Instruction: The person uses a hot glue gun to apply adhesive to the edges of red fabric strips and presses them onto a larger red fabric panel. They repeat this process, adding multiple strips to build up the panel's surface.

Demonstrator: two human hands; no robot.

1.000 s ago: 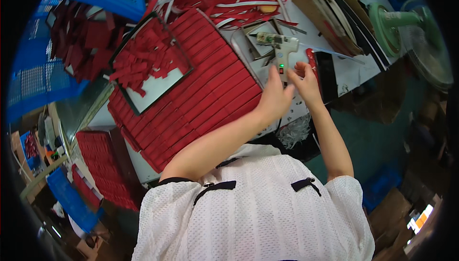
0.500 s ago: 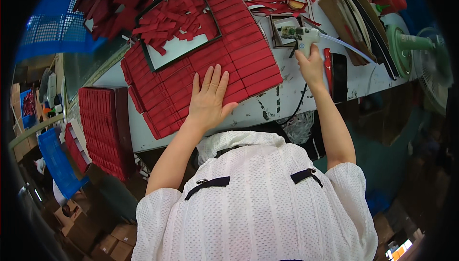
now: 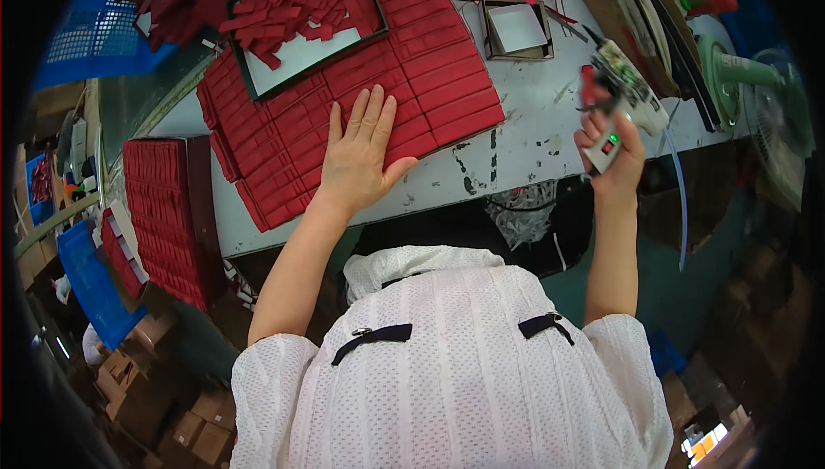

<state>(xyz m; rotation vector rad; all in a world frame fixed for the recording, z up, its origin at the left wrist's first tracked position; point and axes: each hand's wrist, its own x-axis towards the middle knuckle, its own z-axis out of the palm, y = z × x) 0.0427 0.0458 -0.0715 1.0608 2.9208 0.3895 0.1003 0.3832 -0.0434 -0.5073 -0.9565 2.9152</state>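
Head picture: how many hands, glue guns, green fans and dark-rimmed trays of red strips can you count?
Left hand plus right hand: 2
Glue gun: 1
Green fan: 1
Dark-rimmed tray of red strips: 1
Total: 5

Top (image 3: 464, 383) is a white knit, tiny holes all over, with faint ribs running lengthwise. Short, pretty roomy sleeves (image 3: 268, 367) in the same holey stuff. There's 2 skinny black tabs (image 3: 382, 336), 1 per side, each with a small shiny metal ring (image 3: 362, 331). White fabric's kinda bunched along the front edge (image 3: 421, 264). Bare forearms (image 3: 612, 267), bare left hand (image 3: 359, 155) and right hand (image 3: 626, 159).
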